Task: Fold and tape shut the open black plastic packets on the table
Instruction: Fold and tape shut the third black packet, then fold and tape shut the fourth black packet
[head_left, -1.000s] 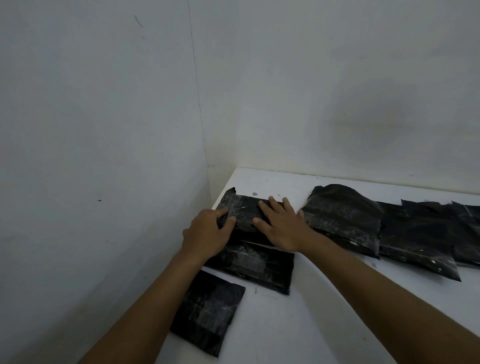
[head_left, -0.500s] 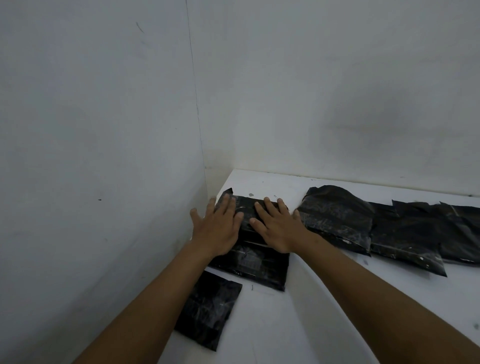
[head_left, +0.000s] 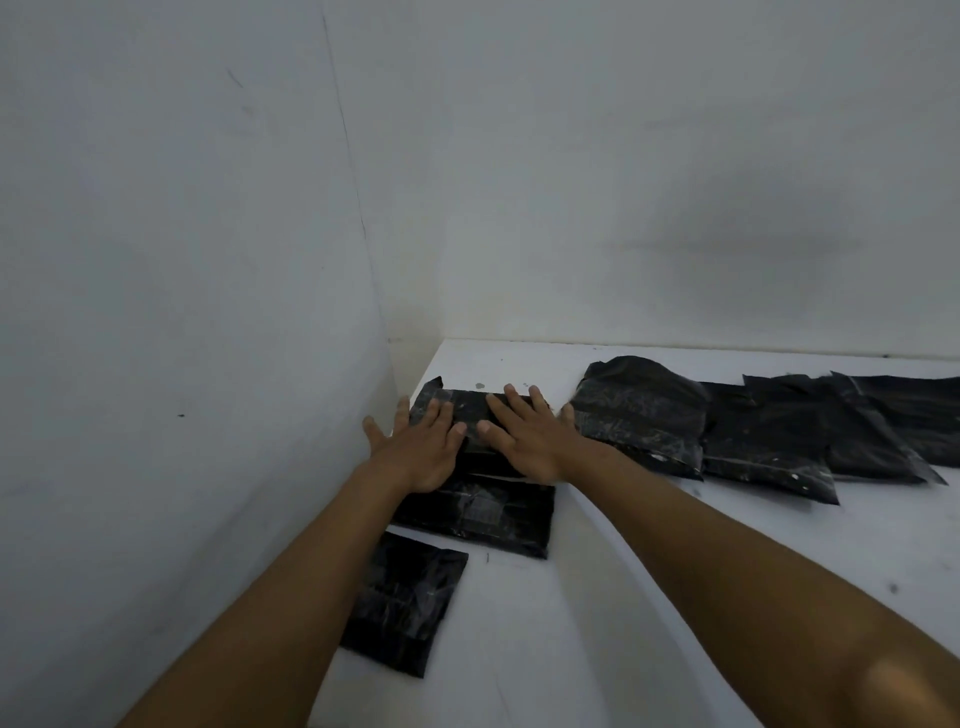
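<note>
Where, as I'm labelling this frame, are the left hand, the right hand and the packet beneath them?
left hand (head_left: 415, 452), head view, back of the hand
right hand (head_left: 530, 441), head view, back of the hand
packet (head_left: 468, 404), head view, bare top face between the fingers

Side wall (head_left: 208, 415) tight beside stacked packets (head_left: 493, 519), bare table (head_left: 649, 597) open front-right

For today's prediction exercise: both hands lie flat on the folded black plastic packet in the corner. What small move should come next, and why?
Probably the right hand lifts toward the neighbouring bulging black plastic packet: with the left hand, it presses the folded black plastic packet flat, tape seemingly down.
</note>
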